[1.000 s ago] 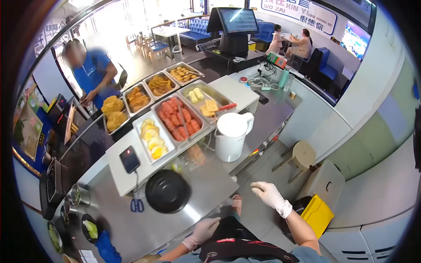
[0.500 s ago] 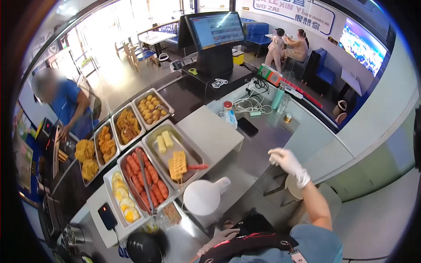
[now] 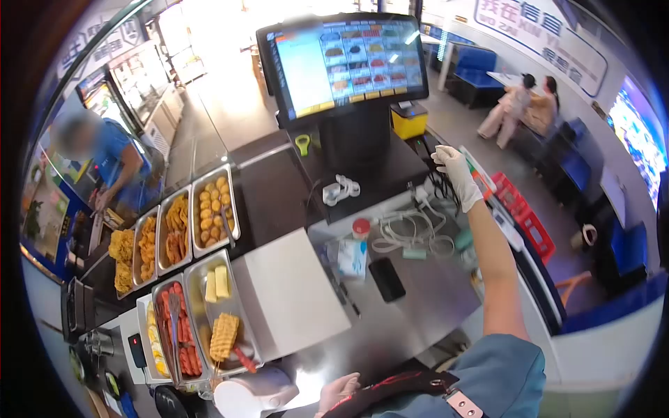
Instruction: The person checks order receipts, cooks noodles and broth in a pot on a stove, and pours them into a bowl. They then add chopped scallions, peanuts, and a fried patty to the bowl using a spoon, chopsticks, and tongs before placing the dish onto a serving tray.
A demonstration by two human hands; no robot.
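- Head view: I see the right hand raised by the black cables, right of the screen, fingers half curled, nothing visible in it.
- Left hand sits low near the jug; I cannot tell its grip.
- On the steel counter, a phone lies near white cables.
- Food trays stand to its left.
- Beyond, I see two people beside blue seats.

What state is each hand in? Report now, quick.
Left hand: partly hidden; open or closed cannot be told.
Right hand: loosely curled, nothing visible in it; whether fully closed cannot be told.
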